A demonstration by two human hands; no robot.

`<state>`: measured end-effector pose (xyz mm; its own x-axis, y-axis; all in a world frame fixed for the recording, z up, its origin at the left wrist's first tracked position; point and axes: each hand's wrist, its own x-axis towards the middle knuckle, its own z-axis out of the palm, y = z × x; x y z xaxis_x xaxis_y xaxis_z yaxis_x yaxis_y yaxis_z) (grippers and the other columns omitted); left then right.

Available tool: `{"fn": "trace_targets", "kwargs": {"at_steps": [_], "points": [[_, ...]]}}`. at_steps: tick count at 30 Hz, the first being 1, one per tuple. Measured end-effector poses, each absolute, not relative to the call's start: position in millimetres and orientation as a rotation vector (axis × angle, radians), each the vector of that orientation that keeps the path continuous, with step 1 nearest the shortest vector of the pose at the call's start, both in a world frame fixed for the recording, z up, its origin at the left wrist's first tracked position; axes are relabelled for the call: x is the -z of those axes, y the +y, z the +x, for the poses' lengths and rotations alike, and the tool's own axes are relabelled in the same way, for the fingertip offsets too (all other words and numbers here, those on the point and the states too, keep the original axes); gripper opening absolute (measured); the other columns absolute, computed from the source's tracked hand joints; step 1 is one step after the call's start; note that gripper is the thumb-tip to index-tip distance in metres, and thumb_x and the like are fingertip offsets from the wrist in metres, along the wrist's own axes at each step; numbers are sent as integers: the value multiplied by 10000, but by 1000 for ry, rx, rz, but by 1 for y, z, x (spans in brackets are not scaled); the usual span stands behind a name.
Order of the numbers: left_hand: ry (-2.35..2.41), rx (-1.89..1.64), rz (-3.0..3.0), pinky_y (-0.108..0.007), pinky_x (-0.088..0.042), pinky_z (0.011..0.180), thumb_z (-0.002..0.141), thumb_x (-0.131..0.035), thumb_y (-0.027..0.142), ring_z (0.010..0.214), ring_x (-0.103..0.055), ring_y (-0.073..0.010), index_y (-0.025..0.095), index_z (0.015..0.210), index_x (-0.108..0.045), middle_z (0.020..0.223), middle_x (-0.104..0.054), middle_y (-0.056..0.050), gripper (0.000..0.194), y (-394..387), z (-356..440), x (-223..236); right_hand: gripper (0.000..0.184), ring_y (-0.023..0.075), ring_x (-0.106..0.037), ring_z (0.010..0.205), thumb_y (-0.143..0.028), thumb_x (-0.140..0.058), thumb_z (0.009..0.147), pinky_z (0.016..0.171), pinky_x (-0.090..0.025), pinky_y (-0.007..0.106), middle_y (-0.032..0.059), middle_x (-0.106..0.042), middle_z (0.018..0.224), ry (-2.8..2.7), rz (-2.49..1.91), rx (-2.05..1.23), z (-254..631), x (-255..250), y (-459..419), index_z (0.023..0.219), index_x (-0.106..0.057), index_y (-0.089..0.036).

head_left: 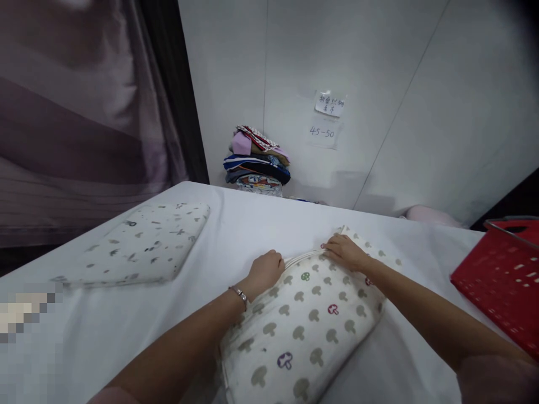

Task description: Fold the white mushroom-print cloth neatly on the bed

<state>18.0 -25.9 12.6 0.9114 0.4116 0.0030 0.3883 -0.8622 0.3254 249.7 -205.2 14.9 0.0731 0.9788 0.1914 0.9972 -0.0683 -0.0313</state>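
Observation:
A white cloth with grey mushroom prints [309, 320], a few of them outlined in red, green or purple, lies folded in layers in front of me. My left hand [267, 272] grips the far left corner of its folded edge, fingers curled in. At the far right part of the same edge, my right hand [345, 251] pinches the cloth, fingers closed. Beyond the right hand a further flap of the cloth spreads on the table. A bracelet [240, 295] circles my left wrist. The fingertips of both hands are partly hidden.
A folded white cloth with small leaf-like prints [147, 247] lies on the white table [248, 224] at left. At right stands a red plastic basket [501, 275]. Folded textiles [257, 163] are stacked by the wall behind, near paper signs [329, 105]. A curtain [84, 112] hangs at left.

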Motion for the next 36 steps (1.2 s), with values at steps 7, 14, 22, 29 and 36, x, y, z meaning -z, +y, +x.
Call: {"fn": "trace_targets", "kwargs": {"at_steps": [7,14,22,29,36], "points": [[454,-104,2806,-273,-390,594,890,-293,258,675,-557,-144,176,752,-558,843,-557,-40,310,-37,11,-14,364,207,-562,922,-359,-346,911,885,-348,363,67,-654,946,-1882,-2364,-99,247,-26,-189,891,-687,-234],[342,-46,2951,-294,-415,593,897,-292,212,669,-553,-153,175,899,-560,920,-526,-61,271,-51,7,-18,250,182,-624,747,-303,-482,765,674,-440,246,7,-707,827,-1697,-2494,-447,248,-41,-171,779,-720,-230],[454,-76,2935,-305,-419,581,925,-239,263,673,-571,-162,174,907,-552,927,-519,-62,325,-52,6,-19,201,173,-628,771,-230,-538,690,679,-455,231,-9,-701,877,-1807,-2409,-571,247,-41,-164,759,-725,-258],[481,-133,2923,-301,-402,577,925,-243,279,679,-572,-159,179,872,-546,911,-519,-48,324,-49,6,-16,204,198,-610,788,-251,-486,787,698,-464,275,61,-677,889,-1816,-2368,-489,249,-30,-168,805,-686,-220],[513,-160,2895,-296,-386,586,925,-265,279,692,-574,-148,180,861,-539,913,-525,-45,298,-47,7,-12,239,170,-615,796,-280,-490,786,714,-474,243,27,-681,963,-1841,-2246,-591,249,-29,-172,876,-706,-232]]}}
